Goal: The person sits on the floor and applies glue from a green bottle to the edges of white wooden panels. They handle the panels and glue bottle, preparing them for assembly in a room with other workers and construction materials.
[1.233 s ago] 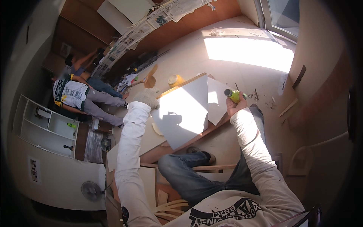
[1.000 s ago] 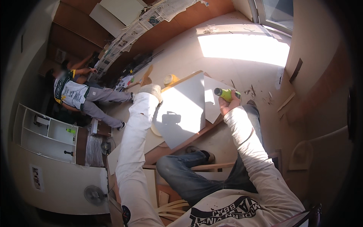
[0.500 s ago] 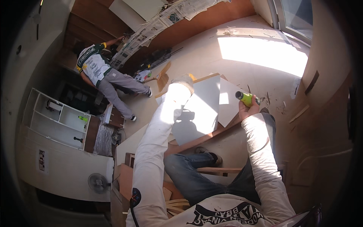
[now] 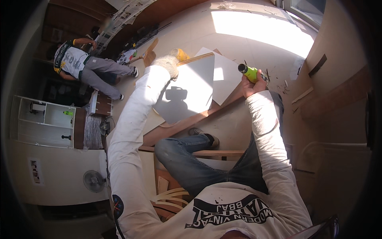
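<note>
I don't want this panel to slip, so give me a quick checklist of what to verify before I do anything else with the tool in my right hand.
1. Grip on the tool: right hand is closed around the yellow-green tool. Ok.
2. Panel held down: gloved left hand rests at the far edge of the white panel. Ok.
3. Tool tip position: it is raised beside the panel, not touching it. Ok.
4. Hands apart: the left hand is well away from the tool. Ok.
5. Panel support: it lies over a wooden board; how firmly, cannot tell.
6. Bystander: another person is working on the floor, clear of the panel. Ok.
</note>
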`<action>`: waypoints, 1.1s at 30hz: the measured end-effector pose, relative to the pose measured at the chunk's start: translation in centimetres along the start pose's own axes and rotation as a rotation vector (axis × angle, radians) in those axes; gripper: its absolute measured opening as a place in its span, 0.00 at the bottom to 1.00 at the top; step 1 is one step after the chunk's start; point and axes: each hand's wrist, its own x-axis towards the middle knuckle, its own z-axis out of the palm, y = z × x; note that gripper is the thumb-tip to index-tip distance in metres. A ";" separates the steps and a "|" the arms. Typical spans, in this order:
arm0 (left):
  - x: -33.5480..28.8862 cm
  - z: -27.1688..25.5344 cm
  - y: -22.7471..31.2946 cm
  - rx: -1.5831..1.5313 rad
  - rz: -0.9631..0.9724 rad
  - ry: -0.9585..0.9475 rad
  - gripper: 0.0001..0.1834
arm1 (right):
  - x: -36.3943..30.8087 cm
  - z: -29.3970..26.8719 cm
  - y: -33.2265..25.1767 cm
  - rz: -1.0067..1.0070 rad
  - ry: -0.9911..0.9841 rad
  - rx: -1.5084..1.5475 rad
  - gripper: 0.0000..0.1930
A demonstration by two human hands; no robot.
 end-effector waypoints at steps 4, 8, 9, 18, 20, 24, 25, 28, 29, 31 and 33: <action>-1.2 0.8 -0.4 0.095 0.143 0.114 0.20 | -0.3 0.8 -0.4 0.031 0.078 -0.046 0.11; -2.4 2.3 -1.3 0.090 0.150 0.080 0.22 | 0.1 0.3 -0.3 0.022 0.053 -0.001 0.13; -3.0 2.3 -1.8 0.051 0.135 0.079 0.21 | 1.5 -1.1 -0.7 0.066 -0.017 -0.036 0.12; -4.7 6.3 -7.4 -0.190 0.007 0.102 0.22 | 3.2 -1.7 -2.0 0.077 -0.110 -0.177 0.15; -5.2 7.9 -9.1 -0.166 -0.025 0.103 0.24 | 2.4 -1.8 -1.6 0.097 -0.074 -0.211 0.14; -6.8 10.7 -11.8 -0.175 -0.052 0.164 0.26 | 1.7 -1.6 -2.1 0.108 -0.042 -0.270 0.14; -7.1 11.3 -12.2 -0.190 -0.044 0.191 0.27 | 1.8 -1.5 -1.9 0.071 -0.017 -0.251 0.13; -8.8 11.6 -12.5 -0.295 -0.207 0.074 0.25 | 2.3 -1.8 -2.2 0.087 -0.102 -0.280 0.12; -9.0 11.5 -12.9 -0.299 -0.210 0.098 0.25 | 2.5 -2.0 -2.2 0.094 -0.114 -0.283 0.12; -9.4 12.4 -12.8 -0.336 -0.217 0.133 0.25 | 2.8 -2.0 -2.5 0.155 -0.162 -0.300 0.12; -9.4 12.4 -13.3 -0.336 -0.223 0.187 0.25 | 3.0 -2.0 -2.5 0.188 -0.184 -0.318 0.13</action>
